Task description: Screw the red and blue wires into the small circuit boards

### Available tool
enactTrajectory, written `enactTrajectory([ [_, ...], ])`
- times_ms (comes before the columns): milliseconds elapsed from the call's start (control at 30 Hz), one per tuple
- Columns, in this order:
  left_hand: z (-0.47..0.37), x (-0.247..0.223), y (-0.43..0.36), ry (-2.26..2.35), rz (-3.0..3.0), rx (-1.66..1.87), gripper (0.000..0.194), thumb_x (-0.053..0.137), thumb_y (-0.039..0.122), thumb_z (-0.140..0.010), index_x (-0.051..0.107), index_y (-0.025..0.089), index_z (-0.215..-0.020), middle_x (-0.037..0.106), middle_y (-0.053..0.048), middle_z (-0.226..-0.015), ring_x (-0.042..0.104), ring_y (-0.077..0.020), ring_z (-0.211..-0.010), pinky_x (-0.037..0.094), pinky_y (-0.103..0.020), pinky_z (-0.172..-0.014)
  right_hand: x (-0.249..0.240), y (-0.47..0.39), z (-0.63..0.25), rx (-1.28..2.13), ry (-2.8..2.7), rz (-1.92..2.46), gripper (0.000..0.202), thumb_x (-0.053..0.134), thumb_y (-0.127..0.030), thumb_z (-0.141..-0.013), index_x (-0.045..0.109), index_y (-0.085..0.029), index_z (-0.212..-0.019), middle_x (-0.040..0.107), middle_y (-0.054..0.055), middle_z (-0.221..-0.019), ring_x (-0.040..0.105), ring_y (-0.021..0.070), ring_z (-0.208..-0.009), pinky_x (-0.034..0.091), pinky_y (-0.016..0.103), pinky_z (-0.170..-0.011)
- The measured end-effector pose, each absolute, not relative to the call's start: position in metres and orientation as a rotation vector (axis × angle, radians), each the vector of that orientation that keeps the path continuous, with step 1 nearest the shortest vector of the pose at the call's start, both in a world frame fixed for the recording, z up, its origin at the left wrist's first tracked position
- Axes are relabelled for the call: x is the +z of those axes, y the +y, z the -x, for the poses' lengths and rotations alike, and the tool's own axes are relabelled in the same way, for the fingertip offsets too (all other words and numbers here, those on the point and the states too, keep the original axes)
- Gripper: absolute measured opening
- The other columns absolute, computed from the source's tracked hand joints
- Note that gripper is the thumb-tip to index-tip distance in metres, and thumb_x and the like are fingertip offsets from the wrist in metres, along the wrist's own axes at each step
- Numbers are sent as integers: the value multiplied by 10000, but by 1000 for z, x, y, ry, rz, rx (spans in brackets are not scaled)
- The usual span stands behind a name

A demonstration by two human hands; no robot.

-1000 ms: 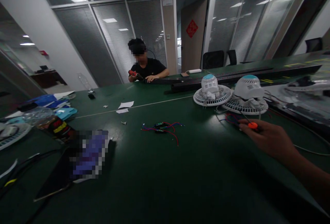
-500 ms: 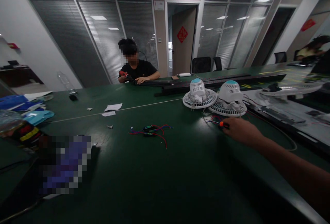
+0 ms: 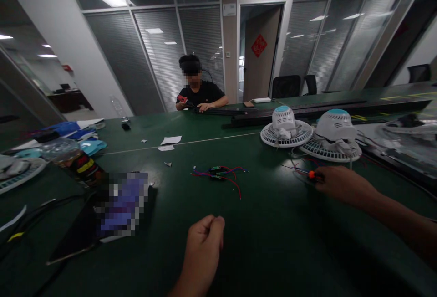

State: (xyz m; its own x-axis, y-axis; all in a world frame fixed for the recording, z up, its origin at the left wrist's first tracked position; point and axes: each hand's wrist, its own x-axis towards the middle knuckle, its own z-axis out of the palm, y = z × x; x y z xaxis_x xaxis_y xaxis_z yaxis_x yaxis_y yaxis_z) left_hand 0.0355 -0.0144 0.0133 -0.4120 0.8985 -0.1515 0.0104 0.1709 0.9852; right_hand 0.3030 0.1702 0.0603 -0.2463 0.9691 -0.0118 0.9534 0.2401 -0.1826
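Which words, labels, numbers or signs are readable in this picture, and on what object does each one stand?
No text can be read.
Red diamond paper sign on the brown door: character too small.
White wall plate above the doorway: blurred.
Dark bottle label with yellow and red marks: blurred.
Pixelated purple patch: unreadable.
Two white round fan units: no lettering visible.

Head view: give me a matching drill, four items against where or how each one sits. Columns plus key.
Column 1
1. right hand
2. left hand
3. loose wired boards
4. two white fan heads

Column 2
A. curled in a loose fist over the bare green table, holding nothing visible
B. grilles down, side by side, far right of the table
C. mid-table, red and blue leads splayed, untouched
D. closed on a screwdriver with an orange handle

Pairs: 1-D, 2-A, 3-C, 4-B
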Motion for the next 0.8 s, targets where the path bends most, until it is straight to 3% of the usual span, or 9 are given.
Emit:
enactTrajectory([
  [100,-39,10,-12,1514,-895,1303,315,518,445,-778,556,144,-690,457,51,-476,378,-60,-390,285,-175,-402,70,135,-260,429,-2455,1640,114,537,-231,-777,625,-158,-784,627,18,-635,564,133,-533,403,252,-497],
  [167,-41,10,-11,1398,-810,1273,368,570,453,-744,553,138,-934,597,-27,-686,516,-101,-477,331,-181,-385,71,106,-225,576,-2467,1461,152,517,-271,-774,625,-194,-848,647,-10,-666,561,120,-519,401,230,-480],
  [233,-42,10,-10,1270,-729,1304,432,591,434,-740,519,128,-1036,621,-96,-864,598,-159,-634,433,-217,-449,67,79,-192,669,-2458,1301,135,518,-245,-758,628,-215,-829,651,-26,-696,579,117,-585,417,213,-522],
  [333,-40,8,-8,1144,-703,1374,305,564,386,-782,576,96,-877,621,-74,-766,592,-142,-627,485,-256,-565,56,54,-158,721,-2401,1136,211,536,-161,-715,635,-221,-891,660,4,-848,600,150,-740,445,258,-658],
  [400,-36,6,-8,1112,-709,1403,259,546,353,-803,581,97,-815,614,-52,-701,581,-123,-582,479,-246,-559,50,48,-151,858,-2320,1056,247,537,-150,-717,622,-215,-940,652,28,-910,606,168,-779,460,296,-697],
  [567,-26,4,-9,1119,-707,1521,136,537,253,-813,546,117,-822,632,-41,-718,601,-126,-599,485,-246,-566,47,48,-167,1358,-2016,1069,411,598,-319,-739,477,-219,-1119,640,36,-962,622,176,-822,500,310,-724],
  [700,-13,4,-7,1121,-743,1501,231,606,194,-759,452,158,-928,673,-82,-826,650,-187,-685,485,-243,-509,43,50,-191,1245,-2030,1213,336,393,-407,-855,485,-220,-1119,648,54,-931,630,181,-783,521,327,-687],
  [800,-6,5,-5,1128,-765,1460,259,648,178,-717,448,164,-880,672,-94,-870,660,-205,-725,483,-225,-477,37,56,-209,1029,-2172,1198,342,452,-425,-818,564,-234,-1077,649,65,-992,627,212,-854,523,349,-728],
])
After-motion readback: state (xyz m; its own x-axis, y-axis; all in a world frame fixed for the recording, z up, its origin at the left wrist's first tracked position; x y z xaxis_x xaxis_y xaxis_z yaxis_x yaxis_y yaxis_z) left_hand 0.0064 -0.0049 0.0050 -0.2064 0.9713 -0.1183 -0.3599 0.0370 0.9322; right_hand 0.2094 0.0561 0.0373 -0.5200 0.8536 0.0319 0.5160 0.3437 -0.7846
